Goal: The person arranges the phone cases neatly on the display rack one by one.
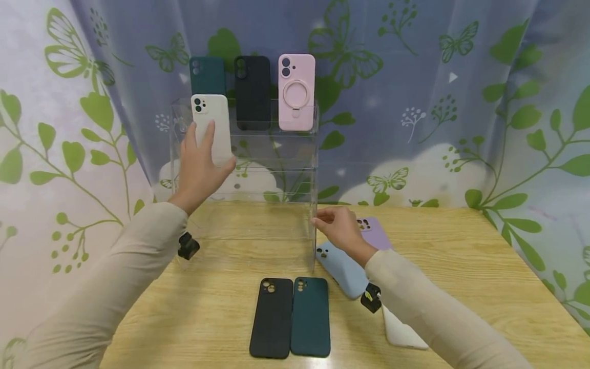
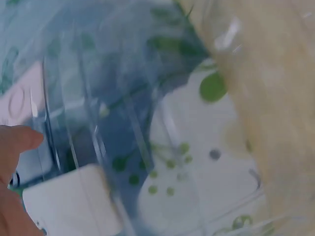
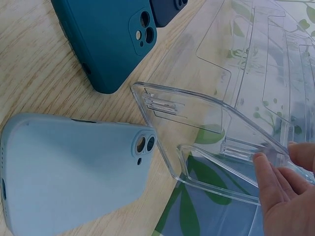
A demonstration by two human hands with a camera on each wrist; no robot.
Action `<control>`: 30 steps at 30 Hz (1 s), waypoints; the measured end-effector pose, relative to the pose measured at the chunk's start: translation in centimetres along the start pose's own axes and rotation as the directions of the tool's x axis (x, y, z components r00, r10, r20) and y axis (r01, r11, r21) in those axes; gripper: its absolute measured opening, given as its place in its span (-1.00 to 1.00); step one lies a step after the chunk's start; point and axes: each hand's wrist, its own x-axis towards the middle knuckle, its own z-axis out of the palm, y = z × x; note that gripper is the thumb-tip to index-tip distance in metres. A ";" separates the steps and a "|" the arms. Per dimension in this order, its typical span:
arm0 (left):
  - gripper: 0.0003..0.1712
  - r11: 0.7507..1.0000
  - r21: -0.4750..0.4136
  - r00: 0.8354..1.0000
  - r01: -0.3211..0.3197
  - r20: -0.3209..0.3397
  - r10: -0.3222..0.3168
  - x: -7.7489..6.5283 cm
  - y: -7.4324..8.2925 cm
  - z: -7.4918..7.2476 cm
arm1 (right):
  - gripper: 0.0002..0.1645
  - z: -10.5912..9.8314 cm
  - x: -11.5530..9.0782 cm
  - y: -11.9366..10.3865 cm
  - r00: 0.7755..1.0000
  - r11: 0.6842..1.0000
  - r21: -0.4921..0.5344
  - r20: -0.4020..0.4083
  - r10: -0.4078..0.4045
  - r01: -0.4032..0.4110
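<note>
- At the left end of a clear plastic tiered display stand (image 1: 272, 169), a white rectangular phone case (image 1: 222, 130) stands upright, its long axis near vertical, its camera corner at upper left.
- The left hand (image 1: 200, 166) is clearly the nearer. We see it come to the case from below and in front, two fingers laid up along the face, the thumb by the lower right edge.
- That left grip is loose, its fingers spread rather than curled; how firmly they press the case we cannot tell.
- Behind and above the white case — partly hidden by it — stands a dark green phone case (image 1: 208, 77), with a black phone case (image 1: 253, 100) and a pink phone case with a ring (image 1: 297, 87) to its right.
- The right hand (image 1: 341, 228), lower and well apart from the white case, has its grip closed: thumb and fingers pinch the stand's right side panel.
- Below that hand, on the wooden desk (image 1: 207, 318), we find a light blue phone case (image 1: 343, 266), lying flat just beside the stand — its camera end toward it.
</note>
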 end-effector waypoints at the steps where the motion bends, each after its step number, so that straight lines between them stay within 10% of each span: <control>1: -0.03 1.000 -0.003 1.000 -0.012 0.019 0.012 -0.8 0.0 0.1 | -0.59 0.0 0.0 0.0 1.000 1.000 0.000 0.001 -0.002 0.002; 11: -0.02 0.989 -0.026 0.979 -0.143 0.142 0.145 -9.4 0.2 2.7 | -0.58 0.0 0.1 0.3 1.000 1.000 0.001 0.001 0.002 -0.002; 20: -0.04 0.987 -0.090 0.951 -0.132 0.269 0.151 -17.2 0.6 5.7 | -0.58 0.1 0.2 0.2 1.000 1.000 0.006 0.002 -0.001 0.001; 30: -0.07 0.993 -0.114 0.847 -0.031 0.525 0.087 -22.2 1.0 9.8 | -0.58 0.2 0.2 0.2 1.000 1.000 0.006 0.001 -0.013 0.013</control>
